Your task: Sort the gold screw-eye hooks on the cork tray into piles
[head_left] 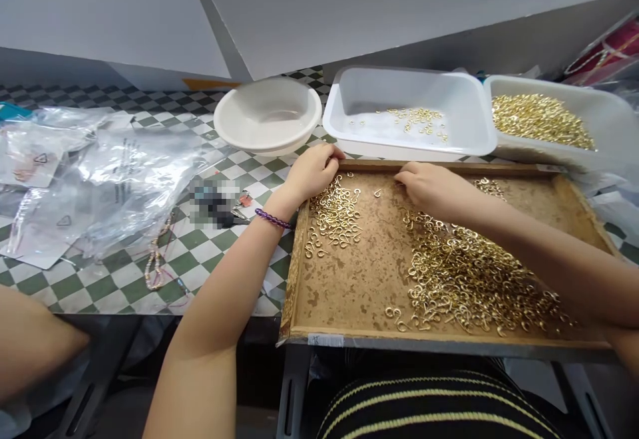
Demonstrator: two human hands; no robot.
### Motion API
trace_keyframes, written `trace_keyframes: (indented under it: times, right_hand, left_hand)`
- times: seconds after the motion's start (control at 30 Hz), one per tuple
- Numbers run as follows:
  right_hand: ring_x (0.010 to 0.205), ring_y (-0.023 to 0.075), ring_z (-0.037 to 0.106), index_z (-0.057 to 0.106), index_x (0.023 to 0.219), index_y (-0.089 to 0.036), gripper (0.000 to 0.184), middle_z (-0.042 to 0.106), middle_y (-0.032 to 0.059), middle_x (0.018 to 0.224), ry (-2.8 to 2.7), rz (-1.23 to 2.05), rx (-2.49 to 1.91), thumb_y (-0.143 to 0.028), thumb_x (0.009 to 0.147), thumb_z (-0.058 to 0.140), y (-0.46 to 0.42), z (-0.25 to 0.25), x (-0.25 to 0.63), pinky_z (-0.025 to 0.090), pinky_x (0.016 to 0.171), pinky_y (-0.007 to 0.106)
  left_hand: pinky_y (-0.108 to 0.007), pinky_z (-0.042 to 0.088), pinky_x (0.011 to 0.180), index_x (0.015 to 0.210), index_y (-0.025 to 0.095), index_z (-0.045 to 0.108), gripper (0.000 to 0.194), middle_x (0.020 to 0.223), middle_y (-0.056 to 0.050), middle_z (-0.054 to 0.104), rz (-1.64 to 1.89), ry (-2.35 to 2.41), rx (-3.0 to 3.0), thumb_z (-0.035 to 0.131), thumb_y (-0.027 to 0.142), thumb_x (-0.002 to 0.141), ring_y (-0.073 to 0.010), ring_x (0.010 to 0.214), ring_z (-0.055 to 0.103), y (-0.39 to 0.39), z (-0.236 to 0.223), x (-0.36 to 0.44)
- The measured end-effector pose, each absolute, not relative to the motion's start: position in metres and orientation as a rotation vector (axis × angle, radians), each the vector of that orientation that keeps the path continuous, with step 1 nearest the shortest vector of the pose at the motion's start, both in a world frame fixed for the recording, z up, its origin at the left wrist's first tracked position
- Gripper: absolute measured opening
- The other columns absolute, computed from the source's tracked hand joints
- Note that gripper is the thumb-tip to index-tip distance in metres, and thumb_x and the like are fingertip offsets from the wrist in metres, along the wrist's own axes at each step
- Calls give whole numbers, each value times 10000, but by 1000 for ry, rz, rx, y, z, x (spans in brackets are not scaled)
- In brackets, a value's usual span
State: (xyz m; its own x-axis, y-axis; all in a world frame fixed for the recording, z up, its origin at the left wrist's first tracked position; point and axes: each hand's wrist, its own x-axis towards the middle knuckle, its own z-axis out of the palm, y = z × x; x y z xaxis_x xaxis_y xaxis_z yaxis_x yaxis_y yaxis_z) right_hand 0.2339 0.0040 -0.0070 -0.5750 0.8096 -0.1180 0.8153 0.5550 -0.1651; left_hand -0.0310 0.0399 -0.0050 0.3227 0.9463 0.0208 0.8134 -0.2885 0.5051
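My left hand (312,173) rests at the far edge of a cork-lined wooden tray (349,286), its curled fingers near the rim (439,167). A purple beaded bracelet (272,219) circles that wrist. My right hand (432,191) lies on the cork close to the same rim, fingers curled downward. Whatever they touch is hidden. Brass screw-eye hooks lie in a small pile (334,216) by my left hand, with a large spread (472,279) below my right hand.
Behind the tray stand a white plastic tub (399,83) holding some hooks, a fuller white bin (544,86), and a white bowl (267,114). Plastic bags (100,173), a blurred object (214,203) and a beaded strand (154,259) lie on the checkered table (150,286). Another person's arm (30,339) shows lower left.
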Motion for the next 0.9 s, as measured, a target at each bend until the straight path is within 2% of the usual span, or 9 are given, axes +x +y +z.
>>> trace_keyframes:
  times: [0.1,0.2,0.27,0.33,0.4,0.53,0.67,0.77,0.9]
  right_hand:
    - [1373,219,530,616,1389,-133,459,535,132,1497,3025,-771,1139,-223,1002,387,-2,-9,211,479,1187,429]
    - [1560,206,336,482,1555,-160,548,346,98,1658,3166,-1079,997,-330,1043,385,-8,-1,205,354,1314,442]
    - [1479,211,456,549,1500,-165,522,458,108,1583,3203,-1151,1104,-362,1039,404,-10,7,216,434,1258,435]
    - [1264,202,621,653,1377,-170,471,630,106,1382,3145,-1163,1256,-400,1028,435,-11,14,235,551,1107,407]
    - [1070,187,680,711,1277,-170,450,703,95,1203,3032,-1102,1356,-447,1017,469,-11,18,257,590,965,381]
    - [975,170,675,751,1201,-163,424,713,95,1114,3001,-894,1248,-448,1032,486,-16,11,279,560,870,345]
    - [982,170,628,751,1225,-185,343,694,87,1111,3099,-582,983,-347,1060,498,-27,-7,268,511,821,312]
    - [921,171,585,761,1107,-174,269,690,75,1021,3047,-366,958,-255,1048,512,-34,-14,254,466,773,300]
    - [854,153,567,724,989,-144,213,674,64,935,3018,-458,976,-198,1023,521,-40,-15,252,440,751,289]
  left_hand:
    - [-428,508,1175,1119,174,686,342,1269,-105,718,443,1562,2191,392,182,946,-229,1220,636,40,-6,-31]
    - [-446,518,1159,1153,140,690,366,1258,-122,719,440,1559,2197,392,180,945,-245,1210,643,42,-7,-31]
    - [-443,521,1154,1159,127,696,370,1253,-127,718,444,1559,2199,399,177,944,-249,1209,645,42,-7,-31]
    - [-431,518,1157,1160,125,699,363,1258,-128,714,447,1568,2192,408,171,947,-248,1218,643,42,-7,-31]
    - [-431,515,1158,1163,123,698,354,1258,-131,713,440,1580,2180,417,168,952,-253,1222,641,42,-6,-30]
    - [-443,516,1157,1168,114,698,353,1245,-134,714,430,1573,2170,418,161,957,-259,1215,645,41,-5,-30]
    - [-430,516,1163,1169,122,696,346,1256,-127,710,438,1573,2174,423,166,960,-248,1221,642,41,-4,-30]
    - [-421,512,1167,1163,135,696,344,1267,-120,709,428,1582,2168,419,168,963,-238,1225,639,40,-4,-30]
    - [-425,514,1161,1154,140,698,340,1262,-119,710,431,1579,2164,420,173,962,-240,1218,641,41,-5,-31]
